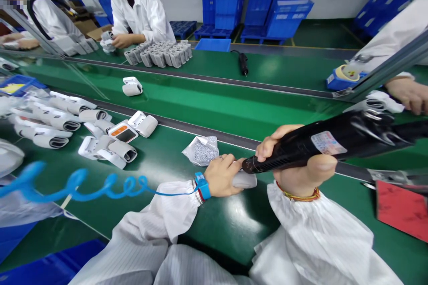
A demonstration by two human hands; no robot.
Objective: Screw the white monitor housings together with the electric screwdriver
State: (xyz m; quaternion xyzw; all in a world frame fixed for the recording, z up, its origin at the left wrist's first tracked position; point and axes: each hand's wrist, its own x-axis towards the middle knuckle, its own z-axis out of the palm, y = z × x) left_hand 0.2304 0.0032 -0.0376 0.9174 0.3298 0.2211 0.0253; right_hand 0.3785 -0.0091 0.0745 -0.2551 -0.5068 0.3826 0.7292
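My right hand (301,171) is wrapped around a black electric screwdriver (301,142), its body slanting up to the right and its tip pointing down to the left. The tip end meets a small grey-white device part (245,180) on the green bench; the exact contact point is hidden. My left hand (223,176) grips that part from the left, fingers curled over it, and wears a blue wrist strap (202,185) with a coiled cord. Just beyond my left hand lies a clear bag of small screws (202,150).
White devices with rolled grey cuffs (112,144) lie on the bench's left side. One device (132,86) sits on the green conveyor belt (200,100). Across it are grey rolled pieces (163,54), another screwdriver (243,63) and co-workers in white. A red sheet (403,209) lies at right.
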